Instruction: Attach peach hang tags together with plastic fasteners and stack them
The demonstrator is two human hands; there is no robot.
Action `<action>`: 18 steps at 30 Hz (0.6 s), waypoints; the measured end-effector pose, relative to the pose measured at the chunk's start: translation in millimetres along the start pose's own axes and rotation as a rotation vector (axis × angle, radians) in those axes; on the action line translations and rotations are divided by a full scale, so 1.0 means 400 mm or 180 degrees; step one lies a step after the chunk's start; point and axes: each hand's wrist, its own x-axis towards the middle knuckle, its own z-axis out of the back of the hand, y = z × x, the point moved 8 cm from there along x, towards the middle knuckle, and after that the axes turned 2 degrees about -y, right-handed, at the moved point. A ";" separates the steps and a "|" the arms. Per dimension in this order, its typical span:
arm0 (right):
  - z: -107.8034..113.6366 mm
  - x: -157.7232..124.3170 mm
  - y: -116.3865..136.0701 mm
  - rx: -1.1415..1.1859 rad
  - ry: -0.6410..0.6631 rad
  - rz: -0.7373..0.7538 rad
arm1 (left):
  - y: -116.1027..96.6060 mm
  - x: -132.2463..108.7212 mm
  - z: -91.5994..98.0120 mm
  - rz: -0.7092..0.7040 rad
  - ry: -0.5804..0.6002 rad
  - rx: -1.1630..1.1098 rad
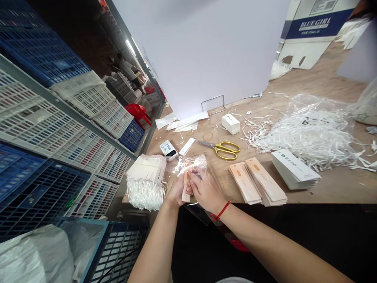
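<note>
At the table's front edge, my left hand (176, 190) is closed around a narrow peach paper tag (186, 193), which stands nearly upright in it. My right hand (206, 189) meets it from the right, fingers bent and pinched at the tag's upper part. What those fingertips grip is too small to make out. Just beyond the hands lies a clear plastic bag (202, 162) with small white pieces. To the left is a thick bundle of tags (147, 173) with white strings hanging off its front. Two stacks of peach tags (244, 182) (265, 181) lie to the right.
Yellow-handled scissors (225, 150), a small white device (169, 150) and a white card stack (231, 124) lie behind. Farther right are white cards (294, 167) and a heap of white strings (312, 133). A large white panel (206, 51) rises behind; crates (59, 129) line the left.
</note>
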 end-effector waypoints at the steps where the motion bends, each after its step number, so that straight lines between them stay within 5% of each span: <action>1: 0.000 0.001 -0.002 -0.0008 -0.0002 -0.0019 | -0.001 -0.001 -0.001 -0.0011 0.0017 -0.0004; 18: 0.011 0.003 -0.017 0.0401 -0.0284 -0.0205 | 0.009 0.008 -0.010 0.0148 0.0141 0.0434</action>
